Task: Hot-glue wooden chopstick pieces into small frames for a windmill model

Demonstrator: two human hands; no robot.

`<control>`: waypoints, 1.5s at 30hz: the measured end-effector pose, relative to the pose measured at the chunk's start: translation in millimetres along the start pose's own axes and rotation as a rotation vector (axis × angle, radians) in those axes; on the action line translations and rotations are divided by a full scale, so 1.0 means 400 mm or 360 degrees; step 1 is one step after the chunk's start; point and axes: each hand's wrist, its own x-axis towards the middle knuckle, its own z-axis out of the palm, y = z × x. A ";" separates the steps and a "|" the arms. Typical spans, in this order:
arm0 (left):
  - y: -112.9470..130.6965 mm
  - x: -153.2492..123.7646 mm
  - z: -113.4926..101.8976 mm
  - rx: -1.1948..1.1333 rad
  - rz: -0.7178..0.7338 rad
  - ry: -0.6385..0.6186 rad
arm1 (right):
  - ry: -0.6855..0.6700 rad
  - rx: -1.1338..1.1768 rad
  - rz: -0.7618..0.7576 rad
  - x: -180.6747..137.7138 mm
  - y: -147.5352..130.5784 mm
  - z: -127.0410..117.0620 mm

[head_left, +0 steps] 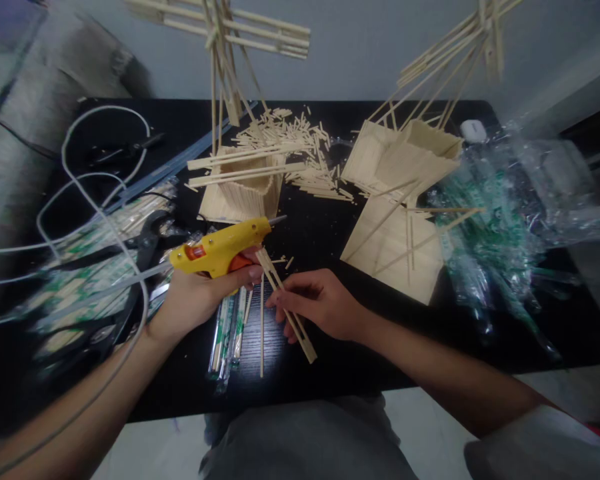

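My left hand [195,300] is closed round the grip of a yellow glue gun [225,245] with an orange trigger, its nozzle pointing right and away from me. My right hand [320,303] pinches a pair of joined wooden sticks [286,303], held slanting from upper left to lower right just beside the gun. Both hands hover over the black table [330,360], close together near its front edge. A grey cable [130,293] trails from the gun across my left forearm.
Two wooden stick structures, one [243,180] behind the gun and one [405,167] at the right, stand on the table with tall stick frames. Cut stick scraps [300,147] lie between them. Wrapped chopsticks [227,333], black pliers [150,247] and clear wrappers [500,227] surround the hands.
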 end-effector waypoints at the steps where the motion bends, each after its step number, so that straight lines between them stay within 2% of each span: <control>1: 0.002 0.000 0.001 0.0009 -0.0005 0.0009 | -0.0001 0.0004 0.0008 0.000 0.001 -0.001; 16: -0.002 -0.001 0.004 0.0033 0.0042 0.0050 | -0.0045 0.0089 0.0032 0.001 -0.003 -0.004; 19: 0.003 0.000 0.003 0.0025 0.0064 0.0044 | 0.0015 0.0096 -0.0099 0.003 0.000 -0.008; 24: -0.003 0.005 -0.006 -0.0081 0.0076 0.0062 | 0.0285 0.0104 -0.0521 0.013 -0.001 -0.016; 27: -0.012 0.004 -0.009 -0.0138 0.0059 0.0016 | 0.0418 0.0103 -0.0668 0.018 -0.003 -0.020; 31: -0.012 0.001 -0.009 -0.0142 0.0054 0.0027 | 0.0500 0.0113 -0.0705 0.018 -0.006 -0.021; 40: -0.010 0.002 -0.008 -0.0077 0.0001 0.0027 | 0.0555 0.0093 -0.0758 0.013 -0.008 -0.017; 45: -0.011 0.001 -0.007 -0.0016 -0.0032 0.0092 | 0.0563 0.0062 -0.0767 0.011 -0.008 -0.018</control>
